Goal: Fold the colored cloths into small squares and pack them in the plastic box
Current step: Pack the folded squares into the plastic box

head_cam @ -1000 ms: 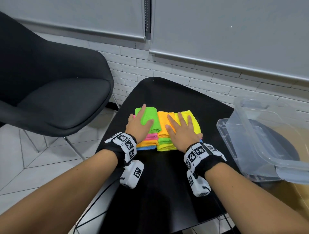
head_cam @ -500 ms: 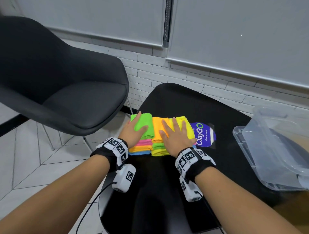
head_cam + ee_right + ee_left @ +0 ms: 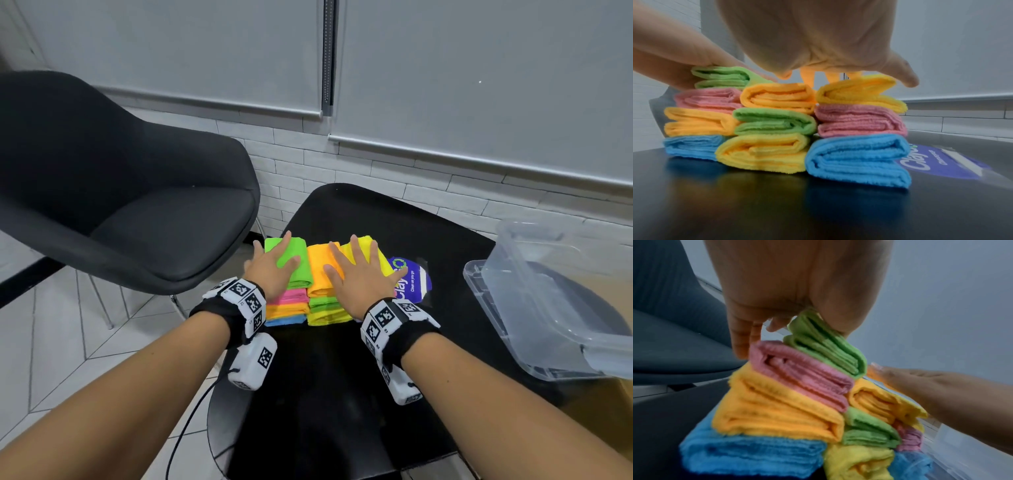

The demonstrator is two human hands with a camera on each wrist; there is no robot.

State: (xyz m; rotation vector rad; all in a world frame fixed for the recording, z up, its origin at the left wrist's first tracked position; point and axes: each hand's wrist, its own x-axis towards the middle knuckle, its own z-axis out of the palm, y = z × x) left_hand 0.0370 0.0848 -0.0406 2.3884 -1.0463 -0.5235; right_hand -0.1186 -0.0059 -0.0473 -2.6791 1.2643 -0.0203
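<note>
- Folded cloths (image 3: 310, 291) stand in three touching stacks on the black worktop (image 3: 335, 394).
- Left hand (image 3: 270, 270) and right hand (image 3: 358, 277) press flat on top, each grip released.
- Plastic box (image 3: 548, 308) sits right, apart.

Three stacks of folded microfibre cloths (image 3: 785, 126) are set side by side, touching, near the far left of the black glossy worktop (image 3: 342, 394). The left hand (image 3: 270, 270) is laid flat on the left stack, the right hand (image 3: 359, 277) on the middle and right stacks. A purple printed packaging label (image 3: 411, 281) lies on the worktop just right of the stacks. The clear plastic storage box (image 3: 548, 308) is placed farther right, at the worktop's edge. A black moulded shell chair (image 3: 120, 192) stands to the left, beside the worktop.
</note>
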